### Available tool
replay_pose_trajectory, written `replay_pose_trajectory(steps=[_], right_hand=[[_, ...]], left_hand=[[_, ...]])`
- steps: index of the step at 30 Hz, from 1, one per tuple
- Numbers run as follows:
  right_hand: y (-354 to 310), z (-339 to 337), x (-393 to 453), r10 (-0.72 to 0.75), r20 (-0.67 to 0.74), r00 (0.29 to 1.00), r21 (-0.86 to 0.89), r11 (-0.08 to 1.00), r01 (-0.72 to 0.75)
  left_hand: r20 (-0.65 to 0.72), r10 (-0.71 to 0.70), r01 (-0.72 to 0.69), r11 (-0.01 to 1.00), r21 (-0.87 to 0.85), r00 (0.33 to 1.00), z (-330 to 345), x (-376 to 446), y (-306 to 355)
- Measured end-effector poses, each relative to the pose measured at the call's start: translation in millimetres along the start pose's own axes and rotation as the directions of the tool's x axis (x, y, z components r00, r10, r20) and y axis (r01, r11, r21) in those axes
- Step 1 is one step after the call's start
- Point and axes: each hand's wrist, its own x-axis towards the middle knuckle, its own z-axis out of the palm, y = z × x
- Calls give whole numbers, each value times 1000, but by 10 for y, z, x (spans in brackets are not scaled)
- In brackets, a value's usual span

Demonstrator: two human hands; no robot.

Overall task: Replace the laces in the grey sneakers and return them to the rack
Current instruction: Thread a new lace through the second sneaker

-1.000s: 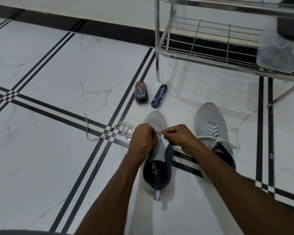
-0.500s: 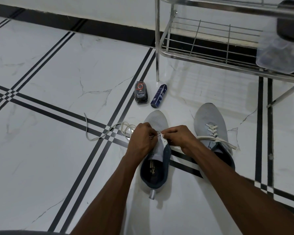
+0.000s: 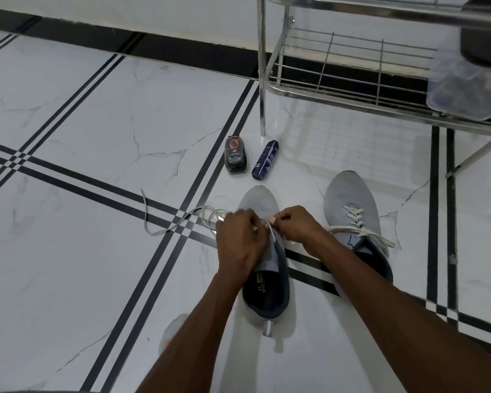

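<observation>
Two grey sneakers sit on the white marble floor (image 3: 82,114), both lying lengthwise with toes pointing away from the camera toward the steel rack (image 3: 349,93) and heels toward the person. Starting from the left, a loose white lace (image 3: 165,228) trails across the black tile lines and runs up to the near sneaker (image 3: 262,268), the one in the middle of the view, whose dark blue opening faces up and which doesn't look laced yet. The left hand (image 3: 240,243) sits over that shoe's left side with fingers curled in, gripping the lace at the eyelet area as far as I can tell. Just beside it, the right hand (image 3: 296,228) is curled too, thumb and fingers pinching a bit of the white lace right above the tongue. Behind them, a small black shoe-polish container (image 3: 236,155) and a blue spray can (image 3: 265,159) lie side by side near the rack leg. Further right, the second sneaker (image 3: 355,214) is already laced in white, with the lace ends spilling off both sides, and it's angled a touch to the left. On the rack's lower shelf at far right there's a clear plastic box (image 3: 462,92).
</observation>
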Motion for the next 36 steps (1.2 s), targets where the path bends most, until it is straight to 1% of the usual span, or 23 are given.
replay_pose_trajectory(steps=[3,7,9,10,11,12,13,14,15,16,17,19,21,23,26,29,30,31,32,33,34,35,36], right_hand=[[-92,-3,2,-37,38,999,-137,990,41],[-145,-82,-32,-36,87,996,-248,967,57],[-176,-217,-92,-19,89,996,-160,987,33],[-198,-333,-119,-16,15,1000,-68,998,17],[-217,-473,-123,-18,-141,990,43,999,24],[-230,-662,-122,-33,-386,922,91,993,73],[-221,-860,-104,-64,-617,785,70,988,135],[-193,-1015,-108,-89,-756,649,35,984,176],[-186,-1097,-122,-126,-808,576,-2,977,211],[-178,-1072,-144,-167,-797,581,-33,972,234],[-131,-1006,-130,-246,-736,631,-103,961,255],[-28,-703,-100,-377,-456,806,-315,916,249],[60,-394,-72,-396,-167,903,-538,804,253],[76,-212,-74,-405,-84,910,-574,767,288],[57,-94,-112,-520,-87,850,-608,704,368],[61,-140,-94,-552,-17,833,-635,650,418],[53,-243,-64,-552,-104,828,-610,692,385],[23,-394,-45,-518,-281,808,-539,782,314],[-15,-585,-37,-434,-499,750,-402,883,243],[-60,-790,-57,-335,-684,648,-257,942,215],[-103,-933,-83,-291,-792,537,-206,955,214],[-111,-1008,-96,-320,-827,461,-253,946,202],[-114,-978,-99,-383,-795,471,-326,924,201]], left_hand=[[145,-85,93,994,-50,986,-45,-81,52],[151,-92,86,995,45,984,-38,-123,104],[114,-100,89,992,92,988,-23,-146,136],[93,-109,99,990,100,990,-18,-159,157],[76,-122,114,988,102,990,-21,-175,171],[63,-132,125,987,96,989,-12,-182,182],[56,-138,132,987,92,989,-5,-180,193],[54,-138,133,987,92,989,-1,-171,199],[53,-136,131,987,93,989,-5,-162,205],[53,-129,123,988,91,990,-10,-158,206],[52,-119,115,990,85,991,-10,-153,225],[50,-114,111,991,69,992,-4,-158,232],[46,-110,107,992,66,993,-4,-157,233],[40,-113,110,991,72,993,0,-153,234],[39,-125,122,991,63,991,7,-160,208],[53,-156,153,986,65,986,16,-167,157],[56,-167,164,985,58,984,16,-166,144],[57,-177,175,984,45,982,13,-165,135],[53,-184,183,983,34,981,14,-163,126],[48,-189,188,982,28,981,14,-160,120],[42,-191,190,981,28,981,5,-163,107],[40,-187,186,982,30,981,4,-161,112],[41,-185,184,982,32,982,-1,-162,106]])
